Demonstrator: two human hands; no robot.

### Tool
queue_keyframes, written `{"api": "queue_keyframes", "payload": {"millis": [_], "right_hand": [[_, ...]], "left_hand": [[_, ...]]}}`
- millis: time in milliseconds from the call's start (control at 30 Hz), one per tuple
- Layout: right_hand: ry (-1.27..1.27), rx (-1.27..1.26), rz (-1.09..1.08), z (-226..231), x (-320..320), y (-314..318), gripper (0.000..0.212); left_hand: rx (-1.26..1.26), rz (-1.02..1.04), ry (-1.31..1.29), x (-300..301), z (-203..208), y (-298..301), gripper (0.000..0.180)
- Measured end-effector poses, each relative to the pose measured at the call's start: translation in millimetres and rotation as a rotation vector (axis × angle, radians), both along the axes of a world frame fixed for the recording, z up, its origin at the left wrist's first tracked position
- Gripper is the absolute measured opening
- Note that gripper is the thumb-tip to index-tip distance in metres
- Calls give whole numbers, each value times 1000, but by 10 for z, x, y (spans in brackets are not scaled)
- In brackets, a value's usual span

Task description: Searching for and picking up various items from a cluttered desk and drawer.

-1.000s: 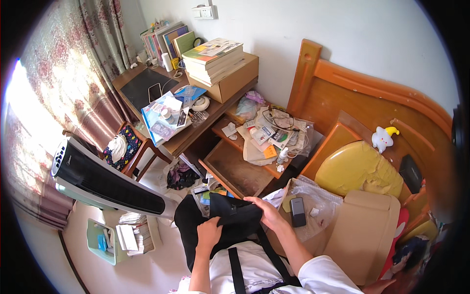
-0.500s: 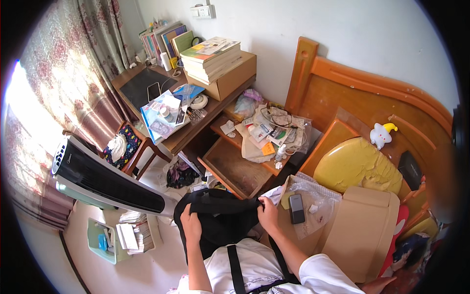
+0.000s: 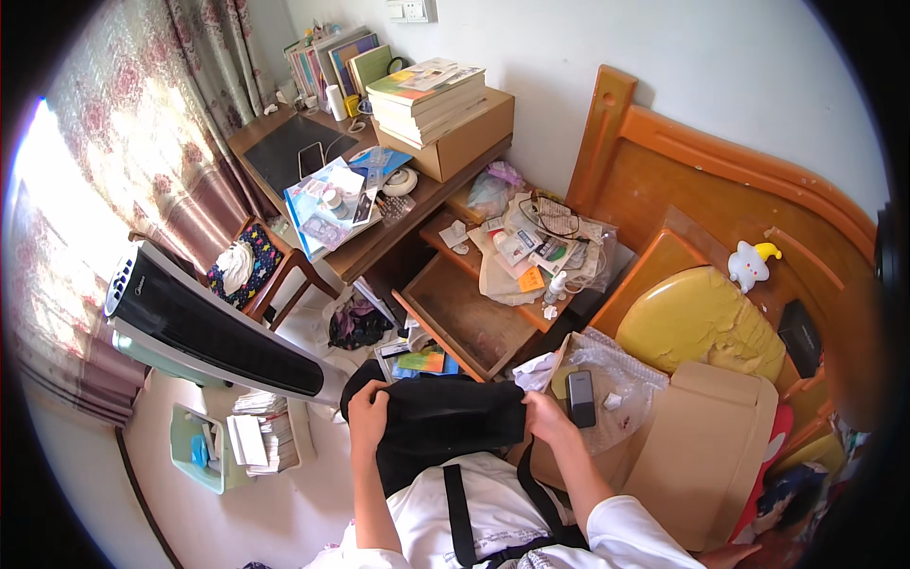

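As black fabric [image 3: 455,415] spans between, left hand [image 3: 368,413] pinching one end, right hand [image 3: 550,417] another

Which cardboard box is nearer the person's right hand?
The open cardboard box beside the right hand, holding clear plastic wrap; the other box supports stacked books on the desk.

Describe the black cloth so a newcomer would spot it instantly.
Start at the open brown wooden drawer mid-picture. Below it, the broad black cloth stretches between left hand and right hand. Unlike the narrow black straps on the white shirt, it is wide.
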State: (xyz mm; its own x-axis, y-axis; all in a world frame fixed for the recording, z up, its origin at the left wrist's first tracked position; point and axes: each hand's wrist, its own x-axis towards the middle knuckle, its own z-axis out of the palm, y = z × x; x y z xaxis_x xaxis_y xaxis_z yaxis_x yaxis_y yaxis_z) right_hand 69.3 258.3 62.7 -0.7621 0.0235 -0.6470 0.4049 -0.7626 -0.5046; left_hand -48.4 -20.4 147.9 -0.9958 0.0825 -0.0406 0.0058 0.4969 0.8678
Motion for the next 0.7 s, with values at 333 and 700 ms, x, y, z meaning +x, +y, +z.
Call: {"api": "queue_keyframes", "payload": {"millis": [333,700], "right_hand": [[335,647,137,222,173,-89,40],[275,1492,463,421,212,-122,37]], "left_hand": [[73,60,-79,56,-28,111,23],[6,74,7,110,142,342,25]]}}
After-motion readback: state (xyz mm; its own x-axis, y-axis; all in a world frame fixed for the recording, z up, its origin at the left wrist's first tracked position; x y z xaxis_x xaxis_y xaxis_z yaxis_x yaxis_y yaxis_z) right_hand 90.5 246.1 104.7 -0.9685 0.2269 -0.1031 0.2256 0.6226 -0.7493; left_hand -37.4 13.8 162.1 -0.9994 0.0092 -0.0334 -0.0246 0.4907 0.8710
